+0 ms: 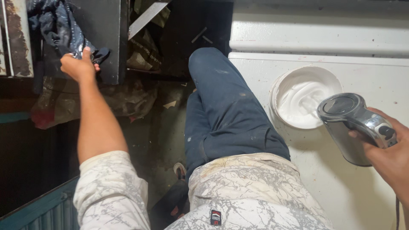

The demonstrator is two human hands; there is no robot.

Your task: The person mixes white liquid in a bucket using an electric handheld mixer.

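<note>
Two hands busy, I note: left hand (78, 65) clenched on dark cloth (57, 25) far left; right hand (390, 155) gripping mixer (351, 125) beside tub (281, 91); cream (304, 100) looks whipped, beaters out.

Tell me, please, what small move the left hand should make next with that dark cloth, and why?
Probably draw the dark cloth back toward the body. The left hand already grips its lower edge with the arm stretched far out, while the right hand holds the silver hand mixer over the tub of white cream.

Bright, even light on the white counter (341, 179) at right; the left side lies dim and shadowed, focus mostly sharp
</note>
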